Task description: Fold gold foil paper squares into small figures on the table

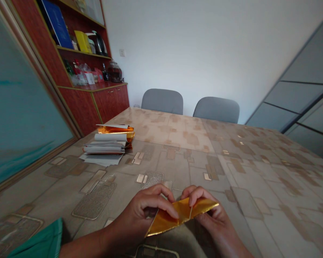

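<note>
Gold foil paper (170, 221) is gripped between the hands, folded into a flat, angular shape with a long pointed tip at the right and a broad triangular flap at the lower left. Its face is mirror-bright and amber, crumpled with faint creases, and a sharp fold is seen near the middle. The left hand (142, 215) and right hand (208, 211) are held close together, with the sheet pinched from either side between the fingers and thumbs, at the near edge of the surface (231, 168). That surface is covered with a glossy beige sheet printed with rounded rectangles. Farther off, towards the left, a loose stack of white and grey paper (104, 147) lies on it, with curled gold foil sheets (115, 129) at its far end. A green sleeve (40, 243) is seen at the lower left. Beyond stand grey upholstered chairs (162, 101) and a red wooden cabinet (83, 82).
</note>
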Available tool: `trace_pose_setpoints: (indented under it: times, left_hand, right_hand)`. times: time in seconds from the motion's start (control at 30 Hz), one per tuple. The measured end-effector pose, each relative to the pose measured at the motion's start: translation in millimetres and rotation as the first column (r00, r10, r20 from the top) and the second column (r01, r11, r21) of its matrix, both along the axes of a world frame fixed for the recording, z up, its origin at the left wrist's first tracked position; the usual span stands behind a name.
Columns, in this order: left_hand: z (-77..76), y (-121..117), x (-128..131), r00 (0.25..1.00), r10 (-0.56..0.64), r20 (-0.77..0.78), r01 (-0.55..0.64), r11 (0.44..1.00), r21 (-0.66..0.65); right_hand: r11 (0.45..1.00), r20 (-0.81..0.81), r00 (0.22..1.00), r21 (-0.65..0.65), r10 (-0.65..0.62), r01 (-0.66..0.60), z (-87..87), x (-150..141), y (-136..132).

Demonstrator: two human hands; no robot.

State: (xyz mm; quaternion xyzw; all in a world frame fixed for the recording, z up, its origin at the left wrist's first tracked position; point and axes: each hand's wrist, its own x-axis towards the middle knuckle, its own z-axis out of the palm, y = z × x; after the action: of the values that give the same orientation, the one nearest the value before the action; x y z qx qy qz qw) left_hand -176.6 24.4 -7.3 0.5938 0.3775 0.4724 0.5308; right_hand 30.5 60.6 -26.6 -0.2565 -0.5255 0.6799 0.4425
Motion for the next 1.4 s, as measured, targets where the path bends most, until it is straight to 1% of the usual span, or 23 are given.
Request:
trace_pose_setpoints:
  times: [0.1, 0.2, 0.27, 0.3, 0.33, 0.37, 0.43, 0.47, 0.53, 0.57, 0.63, 0.73, 0.8, 0.87, 0.93, 1.03, 1.1, 1.13, 1.2, 1.3, 1.33, 1.37, 1.4]
  left_hand:
    - [-2.0, -2.1, -0.3, 0.998, -0.057, -0.003, 0.057, 0.994, -0.092]
    - [1.7, -4.5, -3.3, 0.987, -0.163, -0.011, 0.16, 0.981, -0.107]
    - [4.5, -5.4, -3.3, 0.97, -0.242, -0.002, 0.24, 0.966, -0.094]
    - [4.5, -5.7, -2.0, 0.966, -0.257, 0.015, 0.257, 0.96, -0.114]
    - [3.1, -5.8, 0.2, 0.966, -0.255, 0.041, 0.258, 0.953, -0.157]
    - [0.3, -5.9, 3.0, 0.972, -0.216, 0.091, 0.231, 0.943, -0.238]
    - [-8.6, -5.5, 9.3, 0.966, -0.105, 0.235, 0.2, 0.883, -0.426]
    - [-13.6, -5.1, 12.0, 0.95, -0.072, 0.305, 0.211, 0.866, -0.453]
    - [-21.8, -3.8, 15.1, 0.901, -0.034, 0.433, 0.241, 0.868, -0.434]
    - [-24.0, -3.3, 15.5, 0.884, -0.018, 0.467, 0.242, 0.872, -0.425]
    - [-24.2, -2.9, 14.6, 0.879, 0.055, 0.474, 0.198, 0.862, -0.466]
    - [-18.3, -4.0, 12.3, 0.874, 0.195, 0.446, 0.103, 0.821, -0.562]
    - [-15.1, -4.9, 12.0, 0.839, 0.225, 0.495, 0.113, 0.818, -0.564]
    - [-14.8, -5.5, 12.6, 0.8, 0.228, 0.555, 0.148, 0.821, -0.551]
    - [-16.8, -6.1, 13.7, 0.769, 0.214, 0.603, 0.192, 0.822, -0.536]
    - [-21.1, -7.9, 15.4, 0.764, 0.16, 0.625, 0.238, 0.831, -0.503]
    - [-22.9, -9.5, 16.6, 0.779, 0.154, 0.607, 0.241, 0.82, -0.518]
    - [-23.3, -10.3, 17.2, 0.788, 0.161, 0.594, 0.235, 0.813, -0.533]
    - [-23.5, -11.1, 18.2, 0.8, 0.173, 0.574, 0.221, 0.806, -0.55]
    - [-23.1, -10.5, 18.4, 0.824, 0.164, 0.543, 0.189, 0.823, -0.535]
    - [-22.8, -9.9, 18.0, 0.836, 0.156, 0.526, 0.177, 0.83, -0.528]
    - [-22.5, -9.1, 17.3, 0.851, 0.144, 0.506, 0.168, 0.837, -0.521]
    - [-22.0, -8.4, 16.3, 0.866, 0.129, 0.484, 0.162, 0.841, -0.516]
  right_hand:
    - [0.994, -0.024, 0.999, -0.102, -0.025, 0.022, 3.9, -2.3, -3.4]
    - [0.984, -0.055, 0.998, -0.175, -0.026, 0.016, 8.0, -4.2, -5.0]
    - [0.977, -0.079, 0.997, -0.212, -0.003, -0.014, 9.3, -5.2, -5.2]
    - [0.975, -0.087, 0.996, -0.221, 0.013, -0.032, 9.3, -5.6, -5.2]
    - [0.973, -0.086, 0.996, -0.226, 0.027, -0.046, 8.8, -6.1, -5.1]
    - [0.972, -0.075, 0.996, -0.229, 0.043, -0.059, 7.7, -6.6, -4.9]
    - [0.97, -0.056, 0.997, -0.234, 0.06, -0.072, 3.7, -7.7, -3.6]
    - [0.968, -0.048, 0.997, -0.243, 0.054, -0.064, 1.0, -8.1, -2.5]
    - [0.967, -0.034, 0.999, -0.253, 0.011, -0.019, -5.0, -8.5, 0.4]
    - [0.971, -0.025, 1.0, -0.238, -0.02, 0.013, -7.7, -8.4, 1.8]
    - [0.984, 0.023, 0.998, -0.169, -0.057, 0.06, -11.2, -7.9, 3.3]
    - [0.996, 0.129, 0.988, -0.005, -0.083, 0.084, -10.5, -7.4, 0.2]
    - [0.989, 0.223, 0.97, 0.134, -0.093, 0.064, -7.8, -7.5, -3.9]
    - [0.96, 0.321, 0.942, 0.281, -0.1, 0.007, -5.1, -7.5, -7.0]
    - [0.908, 0.391, 0.915, 0.413, -0.101, -0.077, -3.0, -7.2, -7.3]
    - [0.82, 0.407, 0.91, 0.546, -0.082, -0.17, -0.4, -6.5, -4.0]
    - [0.782, 0.394, 0.917, 0.59, -0.065, -0.198, 1.0, -6.0, -1.7]
    - [0.773, 0.39, 0.919, 0.601, -0.063, -0.202, 1.5, -5.6, -1.0]
    - [0.766, 0.394, 0.917, 0.607, -0.058, -0.212, 2.2, -4.8, -0.7]
    - [0.761, 0.404, 0.914, 0.607, -0.049, -0.228, 1.3, -3.3, -1.5]
    - [0.771, 0.405, 0.913, 0.596, -0.05, -0.222, 0.1, -3.0, -1.5]
    - [0.803, 0.398, 0.916, 0.562, -0.056, -0.196, -1.5, -2.7, -1.4]
    - [0.854, 0.379, 0.924, 0.498, -0.061, -0.148, -3.3, -2.5, -1.0]
